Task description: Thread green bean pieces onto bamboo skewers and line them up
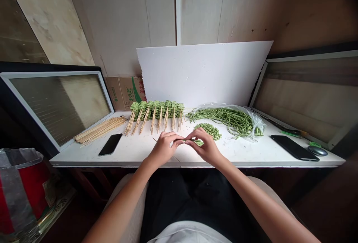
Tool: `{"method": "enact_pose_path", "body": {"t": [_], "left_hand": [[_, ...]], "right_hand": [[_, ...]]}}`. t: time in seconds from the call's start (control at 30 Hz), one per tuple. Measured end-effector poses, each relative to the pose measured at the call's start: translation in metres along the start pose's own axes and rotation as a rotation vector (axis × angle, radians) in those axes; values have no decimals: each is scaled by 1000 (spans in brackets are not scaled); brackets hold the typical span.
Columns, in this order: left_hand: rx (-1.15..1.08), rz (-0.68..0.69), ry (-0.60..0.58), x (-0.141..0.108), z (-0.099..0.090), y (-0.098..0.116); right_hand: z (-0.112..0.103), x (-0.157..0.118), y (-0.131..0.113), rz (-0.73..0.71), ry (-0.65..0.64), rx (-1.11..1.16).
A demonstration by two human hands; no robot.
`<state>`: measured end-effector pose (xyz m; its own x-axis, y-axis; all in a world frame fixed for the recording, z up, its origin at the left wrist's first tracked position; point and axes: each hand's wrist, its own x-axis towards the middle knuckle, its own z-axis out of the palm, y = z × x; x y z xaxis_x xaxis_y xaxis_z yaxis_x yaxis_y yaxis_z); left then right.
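Over the front of the white table, my left hand (165,147) and my right hand (205,146) meet fingertip to fingertip. Both are closed in a pinch on something too small to make out. A thin stick shows beside my left hand. Just behind my right hand lies a pile of short cut green bean pieces (211,130). Farther back on the left, stacked skewered bean pieces (158,108) have their bare stick ends pointing toward me. Long uncut green beans (237,120) lie in a clear plastic bag at the back right.
Loose wooden skewers (100,129) and a phone (110,144) lie on the left. A black device (294,147) and a grey mouse (317,150) sit at the right. A white board (201,73) stands behind the table (232,157).
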<state>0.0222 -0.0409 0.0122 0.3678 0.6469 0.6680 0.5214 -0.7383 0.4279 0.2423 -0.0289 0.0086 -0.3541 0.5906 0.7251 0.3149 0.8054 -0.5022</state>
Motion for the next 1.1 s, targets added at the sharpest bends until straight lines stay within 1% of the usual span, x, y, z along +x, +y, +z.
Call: {"method": "enact_pose_path", "body": {"t": [0.13, 0.23, 0.33, 0.43, 0.53, 0.6, 0.67, 0.77, 0.87, 0.97, 1.1], "left_hand": [[10, 4, -28, -2, 3, 3], [19, 11, -53, -3, 5, 2], [-7, 13, -79, -3, 6, 0], [-57, -31, -95, -2, 4, -2], [-94, -118, -96, 1, 0, -3], [-123, -172, -88, 2, -3, -4], [-154, -201, -80, 3, -4, -5], [-180, -212, -87, 2, -3, -6], [-188, -220, -97, 1, -1, -7], [-188, -223, -102, 0, 0, -8], [-195, -243, -115, 1, 0, -8]], "right_hand": [[6, -2, -1, -26, 23, -34], [8, -2, 0, -55, -8, -13], [9, -2, -2, -58, -51, 56], [7, -1, -5, -35, -77, 136], [0, 1, -1, -27, -36, 136], [-7, 2, 12, -28, 17, 69], [-16, 2, 31, -10, 55, -40], [-27, -1, 67, 72, 24, -203], [-30, -10, 95, 169, -22, -275], [-26, -19, 110, 179, -57, -334], [-18, -27, 119, 99, -66, -407]]}}
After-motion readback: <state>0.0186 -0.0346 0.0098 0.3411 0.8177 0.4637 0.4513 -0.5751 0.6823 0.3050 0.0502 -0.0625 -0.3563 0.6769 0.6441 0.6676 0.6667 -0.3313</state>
